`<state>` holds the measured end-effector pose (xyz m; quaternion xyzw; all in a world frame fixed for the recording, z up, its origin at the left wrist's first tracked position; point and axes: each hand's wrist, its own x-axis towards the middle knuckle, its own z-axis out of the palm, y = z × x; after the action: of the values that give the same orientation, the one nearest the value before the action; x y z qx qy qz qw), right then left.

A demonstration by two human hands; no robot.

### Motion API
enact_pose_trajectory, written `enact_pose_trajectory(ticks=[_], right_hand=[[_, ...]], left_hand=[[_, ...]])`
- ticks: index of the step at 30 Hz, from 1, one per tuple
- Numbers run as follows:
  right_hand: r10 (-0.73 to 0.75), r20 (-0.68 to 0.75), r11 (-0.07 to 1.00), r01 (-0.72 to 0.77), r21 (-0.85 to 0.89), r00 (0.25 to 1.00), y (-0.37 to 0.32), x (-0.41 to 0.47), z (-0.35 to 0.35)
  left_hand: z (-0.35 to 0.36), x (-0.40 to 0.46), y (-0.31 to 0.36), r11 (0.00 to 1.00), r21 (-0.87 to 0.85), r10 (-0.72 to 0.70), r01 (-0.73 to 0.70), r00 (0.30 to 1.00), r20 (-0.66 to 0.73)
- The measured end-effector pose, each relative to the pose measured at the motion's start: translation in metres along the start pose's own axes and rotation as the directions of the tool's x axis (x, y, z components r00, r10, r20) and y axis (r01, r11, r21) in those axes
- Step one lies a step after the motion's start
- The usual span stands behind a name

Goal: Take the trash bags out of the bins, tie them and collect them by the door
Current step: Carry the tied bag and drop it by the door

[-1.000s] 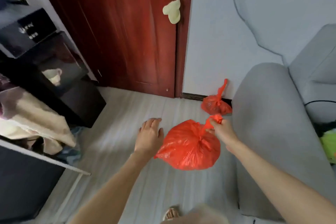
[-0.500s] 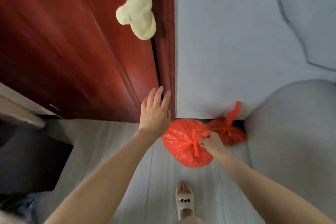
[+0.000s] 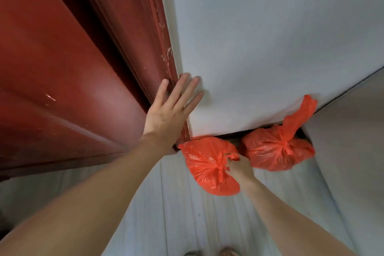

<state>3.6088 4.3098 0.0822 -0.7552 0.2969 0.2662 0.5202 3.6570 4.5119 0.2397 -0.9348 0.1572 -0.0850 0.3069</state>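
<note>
Two tied red trash bags lie on the floor against the wall by the dark red door (image 3: 62, 68). The nearer bag (image 3: 207, 170) sits at the foot of the door frame, and my right hand (image 3: 239, 167) pinches its knotted top. The second bag (image 3: 272, 151) rests just to its right in the corner by the sofa, its tied tail sticking up along the wall. My left hand (image 3: 172, 110) lies flat with straight fingers across the door frame and the wall.
A grey sofa arm (image 3: 349, 151) stands close on the right. The pale wall (image 3: 259, 37) fills the view ahead. Light plank floor (image 3: 187, 224) runs between door and sofa; my foot shows at the bottom edge.
I have leaned in closer. My right hand has lowered the bag to the floor beside the other bag. My left hand moved up onto the door frame and wall.
</note>
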Motion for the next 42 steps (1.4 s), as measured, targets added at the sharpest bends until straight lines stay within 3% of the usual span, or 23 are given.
enact_pose_trajectory(ticks=[4,7,10,15,18,23,28,31,34,37,38,40,42], right_hand=[[0.129,0.081,0.960,-0.145,0.241,0.988,-0.023,-0.026,0.008],[0.150,0.158,0.957,-0.183,0.225,0.976,-0.032,-0.039,0.006],[0.134,0.168,0.980,-0.156,0.126,0.977,-0.053,-0.061,-0.004],[0.104,0.166,0.994,-0.105,0.002,0.981,-0.086,-0.103,-0.027],[0.091,0.199,0.996,-0.086,-0.032,0.976,-0.106,-0.151,-0.047],[0.056,0.316,0.998,-0.051,-0.023,0.947,-0.138,-0.265,-0.073],[-0.180,0.460,0.944,0.284,-0.167,0.869,-0.158,-0.371,-0.053],[-0.287,0.662,0.773,0.575,-0.267,0.693,-0.144,-0.453,-0.024],[-0.259,0.840,0.514,0.804,-0.298,0.477,-0.113,-0.536,-0.006],[-0.200,0.945,0.306,0.933,-0.192,0.260,-0.062,-0.625,-0.001],[-0.145,0.976,0.229,0.965,-0.127,0.163,-0.029,-0.668,-0.004],[-0.054,0.998,0.103,0.995,-0.017,0.023,0.020,-0.725,-0.016],[0.068,0.985,-0.011,0.987,0.163,-0.161,0.088,-0.790,-0.032]], left_hand=[[0.021,0.001,-0.006,0.989,0.137,0.059,-0.049,0.996,-0.074],[0.016,0.000,-0.006,0.988,0.147,0.056,-0.051,0.998,-0.025],[-0.006,-0.005,-0.007,0.999,0.022,0.026,-0.028,0.998,0.064],[-0.070,-0.024,-0.015,0.962,-0.270,0.115,-0.036,0.952,0.283],[-0.125,-0.059,-0.026,0.870,-0.447,-0.010,0.209,0.913,0.408],[-0.216,-0.162,-0.050,0.506,-0.518,-0.266,0.690,0.696,0.667],[-0.289,-0.277,-0.063,0.171,-0.369,-0.439,0.913,0.406,0.801],[-0.339,-0.367,-0.060,-0.045,-0.244,-0.567,0.969,0.176,0.804],[-0.389,-0.451,-0.039,-0.200,-0.141,-0.629,0.969,-0.017,0.777],[-0.451,-0.540,-0.003,-0.330,-0.051,-0.665,0.943,-0.193,0.722],[-0.486,-0.583,0.024,-0.397,-0.012,-0.675,0.918,-0.283,0.682],[-0.539,-0.638,0.066,-0.473,0.033,-0.677,0.880,-0.388,0.626],[-0.605,-0.698,0.125,-0.577,0.108,-0.651,0.810,-0.535,0.538]])
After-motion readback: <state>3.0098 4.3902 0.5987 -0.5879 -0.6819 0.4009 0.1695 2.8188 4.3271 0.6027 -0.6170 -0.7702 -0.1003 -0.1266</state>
